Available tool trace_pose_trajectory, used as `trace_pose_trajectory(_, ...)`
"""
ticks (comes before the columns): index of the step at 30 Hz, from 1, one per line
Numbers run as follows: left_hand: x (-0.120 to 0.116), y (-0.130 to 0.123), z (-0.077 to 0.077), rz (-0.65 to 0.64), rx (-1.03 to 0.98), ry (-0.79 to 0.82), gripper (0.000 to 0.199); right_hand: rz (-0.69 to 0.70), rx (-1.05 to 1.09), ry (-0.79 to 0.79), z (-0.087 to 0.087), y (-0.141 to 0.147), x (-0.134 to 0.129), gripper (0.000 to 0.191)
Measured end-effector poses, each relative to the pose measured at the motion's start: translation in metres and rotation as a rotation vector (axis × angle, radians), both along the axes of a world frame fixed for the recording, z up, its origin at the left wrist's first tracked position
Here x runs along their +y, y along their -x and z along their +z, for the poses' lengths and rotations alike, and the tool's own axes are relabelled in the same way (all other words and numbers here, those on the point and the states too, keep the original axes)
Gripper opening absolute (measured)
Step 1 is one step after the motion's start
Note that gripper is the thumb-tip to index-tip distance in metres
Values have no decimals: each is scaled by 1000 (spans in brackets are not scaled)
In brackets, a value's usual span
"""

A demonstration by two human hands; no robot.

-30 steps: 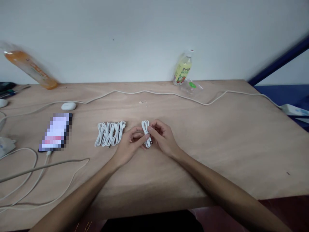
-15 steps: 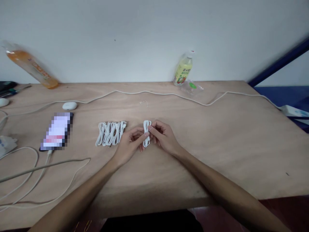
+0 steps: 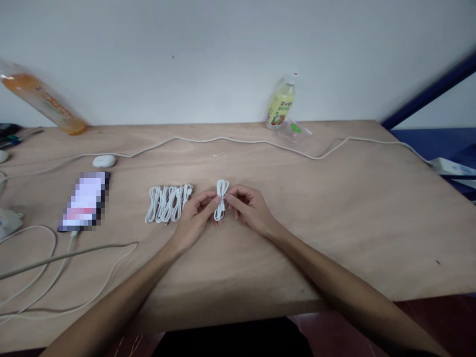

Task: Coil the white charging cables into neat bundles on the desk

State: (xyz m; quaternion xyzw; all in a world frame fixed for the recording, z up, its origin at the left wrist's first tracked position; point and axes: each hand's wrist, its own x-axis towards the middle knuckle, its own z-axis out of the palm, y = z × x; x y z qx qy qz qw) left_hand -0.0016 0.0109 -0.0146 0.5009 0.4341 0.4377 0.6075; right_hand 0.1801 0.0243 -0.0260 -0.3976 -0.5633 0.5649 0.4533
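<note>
A white charging cable [image 3: 222,187], folded into a small bundle and narrow at its middle, stands between my two hands just above the table. My left hand [image 3: 198,212] pinches its middle from the left, thumb in front. From the other side my right hand [image 3: 248,204] closes its thumb and fingertips at the same narrow spot; what lies under those fingertips is too small to make out. Close by on the left, several similar bundled white cables [image 3: 168,204] lie in a row, partly behind my left hand.
A phone [image 3: 85,201] with a cable plugged in and a white earbud case [image 3: 104,161] lie left. A long white cord [image 3: 245,142] crosses the table [image 3: 334,208]. Short white tie pieces [image 3: 220,155] lie ahead. An orange bottle [image 3: 48,106] and a yellow bottle [image 3: 280,105] stand at the wall.
The bundle has turned slightly between my hands and its middle is now visibly pinched in. Both hands stay on it. The view has shifted a little.
</note>
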Motion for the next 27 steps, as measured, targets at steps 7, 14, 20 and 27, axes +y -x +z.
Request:
trace_pose_trajectory(7,0,0,-1,12,17,4,41,-22,51,17,-4,1,-1,37)
trace_pose_trajectory(14,-1,0,-3,125,110,-54,34,-101,-31,-91,-8,2,-4,21)
trace_pose_trajectory(20,-1,-2,-1,146,72,-61,32,-222,-236,-325,-9,0,-11,11)
trace_pose_trajectory(27,-2,-1,-3,124,97,-107,31,-205,-545,-749,-9,-10,-8,17)
